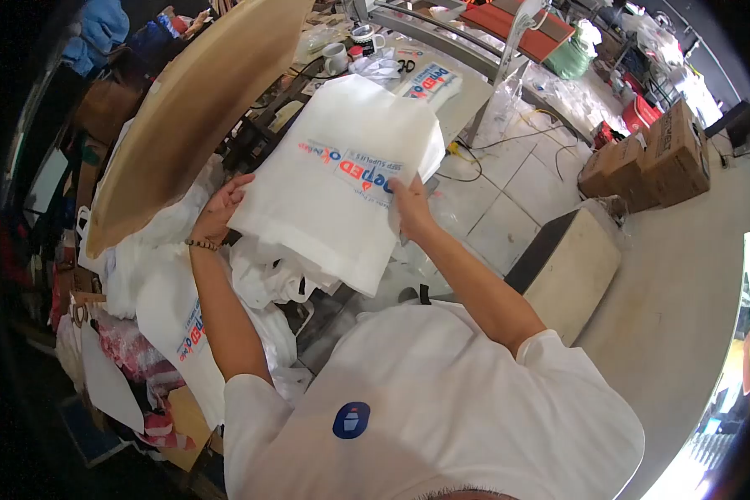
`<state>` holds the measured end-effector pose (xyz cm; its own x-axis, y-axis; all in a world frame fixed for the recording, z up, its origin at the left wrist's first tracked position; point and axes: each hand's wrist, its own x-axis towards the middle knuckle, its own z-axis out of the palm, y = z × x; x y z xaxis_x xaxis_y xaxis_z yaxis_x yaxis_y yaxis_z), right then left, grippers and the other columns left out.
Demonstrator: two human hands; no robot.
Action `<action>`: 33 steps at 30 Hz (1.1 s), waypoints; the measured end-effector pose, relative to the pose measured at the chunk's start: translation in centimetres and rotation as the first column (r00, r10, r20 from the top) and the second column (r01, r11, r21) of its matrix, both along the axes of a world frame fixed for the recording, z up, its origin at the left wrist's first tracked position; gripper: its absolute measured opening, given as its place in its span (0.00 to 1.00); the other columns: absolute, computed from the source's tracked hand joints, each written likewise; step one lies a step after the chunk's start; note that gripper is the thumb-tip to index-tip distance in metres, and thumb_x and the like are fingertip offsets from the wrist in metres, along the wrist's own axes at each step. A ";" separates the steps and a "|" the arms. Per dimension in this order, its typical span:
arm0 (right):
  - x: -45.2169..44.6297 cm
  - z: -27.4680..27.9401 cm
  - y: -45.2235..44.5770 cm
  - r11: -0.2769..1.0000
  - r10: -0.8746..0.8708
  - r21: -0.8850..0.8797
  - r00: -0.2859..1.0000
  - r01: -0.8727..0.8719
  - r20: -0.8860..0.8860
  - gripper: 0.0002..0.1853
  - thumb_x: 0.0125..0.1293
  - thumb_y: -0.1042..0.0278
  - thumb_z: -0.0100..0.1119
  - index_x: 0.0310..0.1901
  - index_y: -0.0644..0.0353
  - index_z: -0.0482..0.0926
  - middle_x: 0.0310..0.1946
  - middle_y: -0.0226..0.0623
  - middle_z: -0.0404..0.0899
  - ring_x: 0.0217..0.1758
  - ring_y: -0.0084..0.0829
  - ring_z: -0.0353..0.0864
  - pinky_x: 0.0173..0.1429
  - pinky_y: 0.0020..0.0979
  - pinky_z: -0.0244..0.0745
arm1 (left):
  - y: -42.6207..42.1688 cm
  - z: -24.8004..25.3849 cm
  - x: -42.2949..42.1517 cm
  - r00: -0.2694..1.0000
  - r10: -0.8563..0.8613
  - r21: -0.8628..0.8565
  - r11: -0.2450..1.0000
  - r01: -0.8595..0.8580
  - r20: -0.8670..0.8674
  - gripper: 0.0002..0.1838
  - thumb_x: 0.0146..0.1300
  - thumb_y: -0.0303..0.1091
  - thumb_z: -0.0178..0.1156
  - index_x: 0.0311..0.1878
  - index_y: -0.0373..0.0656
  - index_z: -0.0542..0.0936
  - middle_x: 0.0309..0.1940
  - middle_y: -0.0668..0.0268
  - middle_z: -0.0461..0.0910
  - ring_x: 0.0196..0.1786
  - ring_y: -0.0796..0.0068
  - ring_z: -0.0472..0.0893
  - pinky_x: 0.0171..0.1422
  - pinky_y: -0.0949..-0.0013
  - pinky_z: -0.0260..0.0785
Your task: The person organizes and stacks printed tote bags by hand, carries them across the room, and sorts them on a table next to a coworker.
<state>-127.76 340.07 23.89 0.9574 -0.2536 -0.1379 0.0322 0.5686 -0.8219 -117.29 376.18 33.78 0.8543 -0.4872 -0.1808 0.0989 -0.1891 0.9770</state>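
A stack of white printed bags [333, 212] is held in front of me, its blue and red lettering upside down from my side. My left hand [222, 207], with a beaded bracelet at the wrist, grips the stack's left edge. At the right edge my right hand [412, 208] is closed on it, thumb on top near the print and the other fingers mostly hidden beneath. Loose bag handles [287, 279] hang below the near edge. Beyond the stack, another printed white bag [432, 83] lies on the table.
A large curved tan board [200, 108] rises at the left. More white bags [171, 304] are heaped below my left arm. Mugs [335, 58] stand on the table. Cardboard boxes [654, 162], a cable [467, 177] and a pale block-shaped piece [571, 262] are to the right.
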 end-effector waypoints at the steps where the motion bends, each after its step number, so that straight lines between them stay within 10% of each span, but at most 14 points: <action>1: -0.2 -0.1 -0.1 1.000 -0.003 0.001 1.000 0.003 -0.002 0.27 0.68 0.76 0.49 0.68 0.62 0.58 0.56 0.43 0.75 0.56 0.34 0.75 0.61 0.34 0.72 | 0.9 -0.1 0.4 0.998 0.026 0.153 0.988 -0.033 0.052 0.26 0.70 0.46 0.53 0.65 0.39 0.70 0.60 0.60 0.75 0.61 0.66 0.74 0.66 0.63 0.64; 3: -0.2 -0.5 -0.4 0.984 0.077 -0.166 0.995 -0.066 0.059 0.26 0.67 0.76 0.51 0.66 0.63 0.60 0.55 0.44 0.75 0.56 0.33 0.75 0.61 0.33 0.71 | 0.4 0.3 0.0 0.993 0.034 0.297 0.953 -0.066 0.110 0.22 0.70 0.39 0.55 0.63 0.40 0.72 0.57 0.59 0.77 0.59 0.66 0.76 0.65 0.64 0.65; 5: 0.0 -1.5 -0.3 0.989 0.011 -0.149 0.999 -0.005 0.037 0.24 0.66 0.79 0.50 0.64 0.64 0.62 0.53 0.43 0.76 0.54 0.31 0.76 0.59 0.33 0.72 | -1.5 2.0 -3.2 0.654 0.168 0.467 0.574 -0.673 0.737 0.17 0.65 0.29 0.58 0.57 0.38 0.77 0.48 0.54 0.81 0.54 0.61 0.78 0.62 0.63 0.67; 7: 1.2 -4.6 0.0 0.951 -0.088 -0.302 0.995 0.071 -0.042 0.24 0.65 0.80 0.51 0.63 0.66 0.62 0.54 0.44 0.75 0.56 0.31 0.75 0.61 0.33 0.71 | -8.4 6.7 -9.6 0.393 0.142 0.255 0.558 -0.790 0.908 0.15 0.63 0.27 0.59 0.53 0.36 0.79 0.48 0.50 0.80 0.54 0.56 0.78 0.62 0.60 0.67; 10: -0.3 0.2 0.8 0.856 -0.185 -0.516 0.942 0.015 -0.279 0.38 0.65 0.68 0.57 0.71 0.71 0.51 0.67 0.57 0.63 0.71 0.44 0.61 0.73 0.34 0.56 | -17.5 8.7 -15.8 0.547 0.014 0.325 0.792 -0.517 0.837 0.26 0.57 0.34 0.66 0.58 0.36 0.75 0.57 0.51 0.76 0.60 0.51 0.74 0.67 0.57 0.63; 11: 1.1 -5.0 2.2 0.784 -0.274 -0.601 0.955 0.155 -0.111 0.37 0.66 0.66 0.56 0.71 0.71 0.51 0.69 0.60 0.59 0.73 0.46 0.59 0.73 0.34 0.57 | -19.8 8.2 -17.0 0.607 -0.120 0.416 0.828 -0.375 0.786 0.31 0.55 0.35 0.69 0.62 0.36 0.72 0.61 0.50 0.73 0.64 0.49 0.72 0.69 0.57 0.61; 12: -0.8 1.1 0.7 0.932 -0.082 -0.362 0.965 -0.015 -0.251 0.38 0.66 0.65 0.56 0.71 0.71 0.50 0.70 0.60 0.57 0.74 0.46 0.58 0.73 0.34 0.57 | -21.6 6.1 -17.5 0.646 -0.249 0.566 0.749 -0.344 0.722 0.39 0.51 0.37 0.72 0.66 0.37 0.68 0.65 0.48 0.69 0.67 0.46 0.67 0.71 0.54 0.58; 15: 1.2 -4.8 2.0 0.830 -0.173 -0.521 0.980 0.197 0.096 0.33 0.64 0.71 0.57 0.68 0.69 0.55 0.63 0.53 0.67 0.67 0.40 0.66 0.70 0.35 0.61 | -22.5 -3.4 -16.8 0.836 -0.419 0.927 0.275 -0.256 0.355 0.55 0.43 0.37 0.75 0.74 0.40 0.55 0.73 0.44 0.54 0.74 0.38 0.53 0.75 0.48 0.50; 17: 0.2 -3.0 0.2 0.989 0.040 -0.143 0.997 -0.030 0.069 0.30 0.62 0.75 0.58 0.65 0.66 0.60 0.58 0.44 0.71 0.61 0.29 0.69 0.63 0.31 0.66 | -18.5 -5.4 -15.4 0.797 -0.478 0.900 0.398 -0.179 0.370 0.53 0.43 0.38 0.72 0.73 0.41 0.55 0.75 0.43 0.48 0.75 0.36 0.48 0.72 0.39 0.50; 21: -1.6 -0.2 -5.5 0.873 0.474 0.143 0.880 -0.467 -0.024 0.13 0.65 0.69 0.61 0.48 0.64 0.74 0.30 0.31 0.78 0.28 0.19 0.72 0.33 0.23 0.69 | -16.7 -3.9 -12.9 0.802 -0.558 0.923 0.385 0.023 0.213 0.57 0.39 0.38 0.74 0.74 0.44 0.53 0.76 0.47 0.46 0.76 0.37 0.47 0.74 0.39 0.48; 27: -3.5 -2.4 -20.6 0.798 0.584 -0.104 0.805 -0.593 -0.104 0.15 0.71 0.55 0.55 0.35 0.60 0.78 0.32 0.31 0.80 0.32 0.23 0.79 0.33 0.26 0.76 | -23.9 3.1 -12.2 0.955 -0.288 0.996 -0.072 0.052 -0.071 0.70 0.30 0.51 0.82 0.76 0.45 0.49 0.74 0.41 0.49 0.76 0.40 0.49 0.74 0.39 0.48; 30: -4.2 -6.6 -30.7 0.808 0.542 -0.107 0.802 -0.579 -0.251 0.17 0.70 0.51 0.56 0.37 0.58 0.78 0.34 0.29 0.80 0.33 0.23 0.80 0.35 0.27 0.76 | -31.7 7.2 -9.5 0.917 -0.398 0.999 -0.045 -0.008 -0.011 0.48 0.60 0.56 0.64 0.77 0.58 0.49 0.76 0.51 0.48 0.77 0.45 0.50 0.77 0.54 0.51; 32: -5.1 -10.9 -37.2 0.817 0.477 -0.146 0.795 -0.558 -0.374 0.17 0.69 0.50 0.57 0.41 0.58 0.78 0.37 0.29 0.80 0.36 0.24 0.80 0.38 0.27 0.77 | -35.6 4.6 -5.4 0.862 -0.417 0.678 0.724 0.124 0.288 0.59 0.41 0.46 0.78 0.74 0.42 0.55 0.70 0.45 0.61 0.72 0.48 0.61 0.72 0.47 0.56; 33: -5.4 -13.4 -40.7 0.812 0.457 -0.159 0.781 -0.562 -0.426 0.18 0.69 0.50 0.58 0.44 0.59 0.78 0.39 0.29 0.81 0.39 0.25 0.80 0.40 0.26 0.77 | -40.1 3.7 -4.5 0.890 -0.398 0.660 0.734 0.164 0.221 0.52 0.44 0.42 0.76 0.72 0.38 0.60 0.66 0.45 0.65 0.69 0.51 0.66 0.71 0.52 0.58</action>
<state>-133.17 299.40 10.47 0.8523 0.1814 -0.4905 -0.5190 0.1781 -0.8360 -121.77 336.10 37.52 0.7578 -0.5975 -0.2622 -0.3577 -0.7165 0.5990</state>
